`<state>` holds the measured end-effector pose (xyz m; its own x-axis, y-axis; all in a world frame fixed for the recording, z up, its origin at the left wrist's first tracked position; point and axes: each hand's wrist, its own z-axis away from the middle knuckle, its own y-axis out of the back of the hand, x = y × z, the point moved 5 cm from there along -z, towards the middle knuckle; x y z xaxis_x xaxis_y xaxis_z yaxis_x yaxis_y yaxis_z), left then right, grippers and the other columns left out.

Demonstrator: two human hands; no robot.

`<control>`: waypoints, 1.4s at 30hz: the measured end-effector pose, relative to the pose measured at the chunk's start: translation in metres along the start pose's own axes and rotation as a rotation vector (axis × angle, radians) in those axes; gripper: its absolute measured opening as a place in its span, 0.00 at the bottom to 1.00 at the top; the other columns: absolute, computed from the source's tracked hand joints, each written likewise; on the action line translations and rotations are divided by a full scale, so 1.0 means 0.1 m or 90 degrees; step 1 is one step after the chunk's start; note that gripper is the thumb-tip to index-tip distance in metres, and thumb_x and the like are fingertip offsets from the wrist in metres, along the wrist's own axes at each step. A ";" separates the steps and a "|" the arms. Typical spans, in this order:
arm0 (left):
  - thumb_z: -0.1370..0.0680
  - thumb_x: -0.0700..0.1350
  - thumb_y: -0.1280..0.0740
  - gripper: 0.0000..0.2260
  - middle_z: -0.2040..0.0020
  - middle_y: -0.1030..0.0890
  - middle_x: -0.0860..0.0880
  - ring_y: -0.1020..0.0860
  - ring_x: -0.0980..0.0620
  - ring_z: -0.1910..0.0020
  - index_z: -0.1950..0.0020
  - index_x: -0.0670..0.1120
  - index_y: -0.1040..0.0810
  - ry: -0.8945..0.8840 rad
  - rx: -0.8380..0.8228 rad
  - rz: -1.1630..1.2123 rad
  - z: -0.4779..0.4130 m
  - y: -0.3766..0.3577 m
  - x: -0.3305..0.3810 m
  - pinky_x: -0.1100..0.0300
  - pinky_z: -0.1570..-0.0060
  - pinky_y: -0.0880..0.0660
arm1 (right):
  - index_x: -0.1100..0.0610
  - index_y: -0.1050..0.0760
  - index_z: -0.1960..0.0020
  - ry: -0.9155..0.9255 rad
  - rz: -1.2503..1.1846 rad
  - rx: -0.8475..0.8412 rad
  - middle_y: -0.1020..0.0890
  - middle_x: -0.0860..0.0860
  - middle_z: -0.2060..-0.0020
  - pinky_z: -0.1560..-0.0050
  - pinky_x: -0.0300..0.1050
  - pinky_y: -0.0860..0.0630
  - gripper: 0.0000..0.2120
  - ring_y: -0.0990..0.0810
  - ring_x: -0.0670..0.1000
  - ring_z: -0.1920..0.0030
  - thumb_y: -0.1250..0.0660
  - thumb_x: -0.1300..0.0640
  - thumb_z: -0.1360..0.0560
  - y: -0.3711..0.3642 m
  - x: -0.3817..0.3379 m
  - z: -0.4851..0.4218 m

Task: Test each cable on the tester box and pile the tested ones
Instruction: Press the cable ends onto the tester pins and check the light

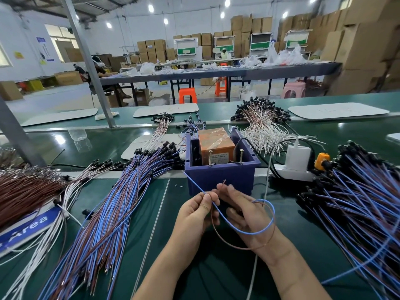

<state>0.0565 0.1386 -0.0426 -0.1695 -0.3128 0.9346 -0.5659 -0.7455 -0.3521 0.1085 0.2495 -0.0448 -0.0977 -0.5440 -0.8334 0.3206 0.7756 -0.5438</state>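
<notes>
Left fingers (205,201), right fingers (229,191) pinching looped cable (273,213) ends

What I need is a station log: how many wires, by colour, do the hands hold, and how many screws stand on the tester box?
Blue wire: 1
Brown wire: 1
Screws: 2
Total: 4
</notes>
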 end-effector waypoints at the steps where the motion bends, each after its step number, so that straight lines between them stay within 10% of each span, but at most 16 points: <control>1: 0.24 0.47 0.34 0.08 0.60 0.21 0.48 0.25 0.54 0.67 0.57 0.46 0.18 0.010 -0.006 0.017 -0.01 0.00 -0.02 0.60 0.63 0.25 | 0.53 0.12 0.53 -0.005 0.011 -0.004 0.13 0.54 0.49 0.75 0.32 0.29 0.11 0.29 0.44 0.74 0.31 0.51 0.30 -0.02 0.00 0.01; 6: 0.23 0.47 0.33 0.07 0.59 0.21 0.48 0.25 0.53 0.65 0.54 0.45 0.18 0.052 -0.073 0.070 -0.04 -0.03 -0.07 0.56 0.60 0.27 | 0.50 0.12 0.56 -0.018 -0.006 0.006 0.13 0.53 0.54 0.61 0.44 0.26 0.08 0.30 0.54 0.59 0.30 0.55 0.30 -0.06 -0.02 0.02; 14: 0.23 0.49 0.32 0.08 0.57 0.22 0.47 0.25 0.51 0.61 0.52 0.45 0.18 0.070 -0.157 0.103 -0.02 -0.07 -0.08 0.52 0.52 0.23 | 0.59 0.18 0.50 0.003 -0.100 -0.044 0.15 0.57 0.57 0.74 0.37 0.28 0.10 0.27 0.42 0.79 0.30 0.58 0.31 -0.08 -0.06 0.05; 24: 0.19 0.46 0.35 0.10 0.58 0.25 0.46 0.28 0.48 0.57 0.44 0.41 0.21 0.081 -0.169 0.099 0.00 -0.09 -0.08 0.49 0.49 0.27 | 0.58 0.18 0.52 0.009 -0.096 -0.070 0.18 0.53 0.67 0.64 0.47 0.44 0.08 0.35 0.44 0.80 0.30 0.56 0.29 -0.06 -0.05 0.04; 42: 0.17 0.45 0.37 0.08 0.56 0.27 0.42 0.36 0.37 0.48 0.50 0.42 0.21 0.072 -0.138 0.083 -0.05 -0.03 -0.11 0.43 0.45 0.35 | 0.55 0.17 0.56 0.015 -0.120 -0.073 0.18 0.54 0.64 0.71 0.41 0.36 0.06 0.30 0.44 0.79 0.33 0.59 0.28 -0.10 -0.09 0.05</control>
<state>0.0565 0.1472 -0.0515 -0.3347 -0.3216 0.8858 -0.6909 -0.5554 -0.4627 0.1113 0.2451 -0.0317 -0.1687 -0.6756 -0.7177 0.1853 0.6934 -0.6963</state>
